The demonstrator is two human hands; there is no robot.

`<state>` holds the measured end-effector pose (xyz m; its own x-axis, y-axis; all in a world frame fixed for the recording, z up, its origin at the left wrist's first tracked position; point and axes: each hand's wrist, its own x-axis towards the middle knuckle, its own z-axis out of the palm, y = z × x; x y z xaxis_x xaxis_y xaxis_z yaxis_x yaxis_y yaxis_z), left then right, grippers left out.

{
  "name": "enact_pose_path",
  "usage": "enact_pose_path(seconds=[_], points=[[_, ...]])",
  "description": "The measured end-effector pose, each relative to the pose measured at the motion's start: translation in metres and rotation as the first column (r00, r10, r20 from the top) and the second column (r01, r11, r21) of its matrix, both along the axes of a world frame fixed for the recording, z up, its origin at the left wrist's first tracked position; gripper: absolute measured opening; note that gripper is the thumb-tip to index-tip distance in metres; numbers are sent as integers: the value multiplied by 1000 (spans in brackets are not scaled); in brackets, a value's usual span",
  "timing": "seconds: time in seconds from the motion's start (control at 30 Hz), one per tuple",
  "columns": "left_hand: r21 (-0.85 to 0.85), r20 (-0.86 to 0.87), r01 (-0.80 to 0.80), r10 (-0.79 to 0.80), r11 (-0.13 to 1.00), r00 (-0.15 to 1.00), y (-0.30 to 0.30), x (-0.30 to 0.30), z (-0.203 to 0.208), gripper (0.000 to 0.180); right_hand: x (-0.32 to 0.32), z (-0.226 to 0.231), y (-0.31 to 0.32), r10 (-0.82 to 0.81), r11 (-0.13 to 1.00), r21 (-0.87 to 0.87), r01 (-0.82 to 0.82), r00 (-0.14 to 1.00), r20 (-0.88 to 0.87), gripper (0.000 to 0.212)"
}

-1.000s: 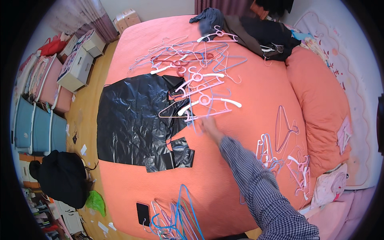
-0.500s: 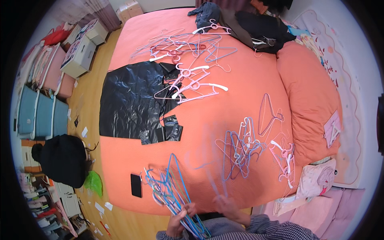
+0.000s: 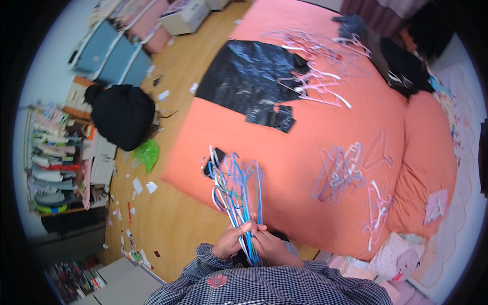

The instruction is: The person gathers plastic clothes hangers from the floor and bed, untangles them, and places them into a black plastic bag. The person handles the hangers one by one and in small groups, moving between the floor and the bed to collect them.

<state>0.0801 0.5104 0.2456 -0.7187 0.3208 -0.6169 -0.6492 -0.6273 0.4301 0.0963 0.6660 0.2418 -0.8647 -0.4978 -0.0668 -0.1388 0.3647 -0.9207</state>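
Note:
A bundle of thin clothes hangers [image 3: 238, 190], mostly blue and white with some green and purple, stands upright in front of my body with the hooks pointing away. My left hand [image 3: 233, 240] is wrapped round its lower part. From the other side my right hand [image 3: 268, 244] closes on the same bundle, its fingers partly hidden behind the hangers. Beyond the hooks, a black phone [image 3: 219, 155] on the bed is partly covered by them. To the right, a loose pile of purple and white hangers [image 3: 338, 170] lies on the orange bedsheet [image 3: 284, 188].
Pink hangers [image 3: 377, 208] lie near the pillow [image 3: 424, 157]. A black plastic bag [image 3: 244, 76] is spread on the bed, with more hangers [image 3: 317, 86] beside it. Dark clothes [image 3: 406, 66] sit at the far right. Left on the floor are a black bundle [image 3: 122, 117], a green bag [image 3: 147, 155] and paper scraps.
My right hand has come left, bringing its hanger to the bundle, and now grips the bundle beside my left hand. The view has turned toward the left, showing more floor.

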Motion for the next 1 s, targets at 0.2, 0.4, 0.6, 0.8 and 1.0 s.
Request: enact_pose_path(seconds=[0.2, 0.4, 0.6, 0.8, 1.0], points=[[64, -77, -46, 51, 997, 996, -84, 33, 24, 19, -18, 10, -15, 303, 916, -400, 12, 632, 713, 30], [53, -172, 41, -31, 998, 985, -186, 45, 32, 22, -52, 18, -147, 228, 837, -508, 202, 715, 661, 48], [119, -201, 273, -246, 955, 948, -343, 19, 23, 22, -80, 22, -356, 487, 680, -674, 287, 511, 709, 63], [24, -171, 387, -377, 922, 910, -511, 10, 37, 21, -79, -11, -538, 597, 532, -745, 402, 447, 667, 67], [91, -301, 460, -416, 883, 858, -609, -33, 46, 33, -112, -6, -636, 462, 580, -726, 370, 584, 667, 45]])
